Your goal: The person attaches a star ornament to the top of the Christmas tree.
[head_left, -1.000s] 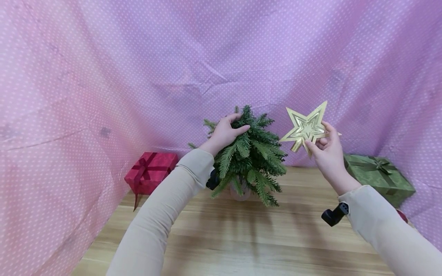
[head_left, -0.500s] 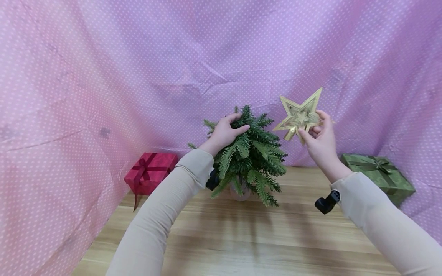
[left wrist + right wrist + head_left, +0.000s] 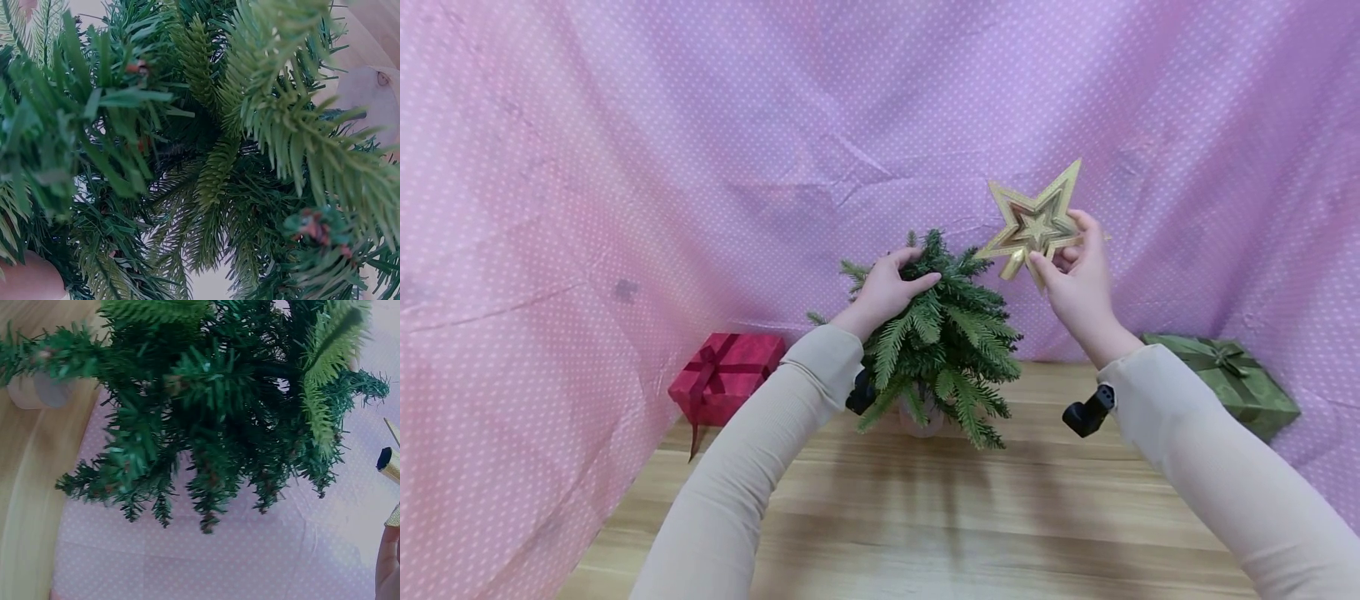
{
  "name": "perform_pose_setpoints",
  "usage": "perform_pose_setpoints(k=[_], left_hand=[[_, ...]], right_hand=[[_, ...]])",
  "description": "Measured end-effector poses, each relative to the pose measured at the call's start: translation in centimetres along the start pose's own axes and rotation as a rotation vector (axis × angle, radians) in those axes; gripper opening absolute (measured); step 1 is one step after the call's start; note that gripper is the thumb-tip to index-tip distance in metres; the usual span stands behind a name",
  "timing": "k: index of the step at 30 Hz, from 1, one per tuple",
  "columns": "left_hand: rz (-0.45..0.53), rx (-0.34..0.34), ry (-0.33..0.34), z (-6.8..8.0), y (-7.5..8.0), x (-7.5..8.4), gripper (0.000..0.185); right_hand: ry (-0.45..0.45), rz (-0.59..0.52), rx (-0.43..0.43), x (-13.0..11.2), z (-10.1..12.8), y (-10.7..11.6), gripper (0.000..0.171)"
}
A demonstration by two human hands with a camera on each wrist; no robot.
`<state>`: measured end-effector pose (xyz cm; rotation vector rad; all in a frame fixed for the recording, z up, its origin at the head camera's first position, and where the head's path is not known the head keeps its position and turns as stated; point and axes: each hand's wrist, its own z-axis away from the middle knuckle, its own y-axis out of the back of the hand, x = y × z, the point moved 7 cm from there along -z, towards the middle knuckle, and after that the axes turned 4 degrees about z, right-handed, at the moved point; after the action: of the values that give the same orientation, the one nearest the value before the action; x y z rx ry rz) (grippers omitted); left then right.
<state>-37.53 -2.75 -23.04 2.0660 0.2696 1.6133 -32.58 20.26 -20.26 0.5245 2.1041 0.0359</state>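
Across the back and both sides I get pink dotted cloth (image 3: 790, 100), with a wood-grain tabletop (image 3: 1000, 537) below it. Clock centred on the tree, 12 at top of my head view: beige sleeves (image 3: 722, 500) come in from 7 and 4 o'clock. Mid-table, the green Christmas tree (image 3: 951, 367), upright. Green gift box (image 3: 1232, 379) with bow at 3 o'clock, red gift box (image 3: 727, 375) with dark ribbon near 9, both well apart from the tree. Gold star (image 3: 1036, 227) between 1 and 2, raised, tilted, one point aimed at 1; its left tip overlaps the branch edge, can't tell if touching. Right hand (image 3: 1081, 275) at 2 pinches it, thumb in front, fingers curled at its right edge. Left hand (image 3: 889, 290) between 10 and 11, thumb and forefinger curled round the upper branches, a gap between their tips; other fingers hidden. Pale pot (image 3: 922, 421) at 6, partly covered by foliage. Black wrist cameras (image 3: 1088, 411) at 8 and 4. Smallest: the star's gold tube (image 3: 390, 464), which my right wrist view shows apart from the branches.
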Motion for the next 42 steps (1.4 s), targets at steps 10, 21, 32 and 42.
perform_pose_setpoints(k=[10,21,32,42], left_hand=[[-0.006,-0.008,0.003,0.0,-0.3,-0.1,0.061],[-0.022,0.013,-0.02,-0.3,-0.4,0.0,0.059],[-0.019,0.026,-0.031,-0.3,-0.3,-0.2,0.057],[-0.017,0.032,-0.035,-0.5,-0.3,-0.5,0.058]], right_hand=[[0.002,-0.001,0.014,-0.7,-1.2,-0.8,0.063],[-0.049,-0.015,0.019,-2.0,-3.0,-2.1,0.063],[-0.148,-0.133,-0.039,-2.6,-3.5,-4.4,0.064],[-0.132,-0.162,-0.013,-3.4,-4.3,-5.4,0.063]])
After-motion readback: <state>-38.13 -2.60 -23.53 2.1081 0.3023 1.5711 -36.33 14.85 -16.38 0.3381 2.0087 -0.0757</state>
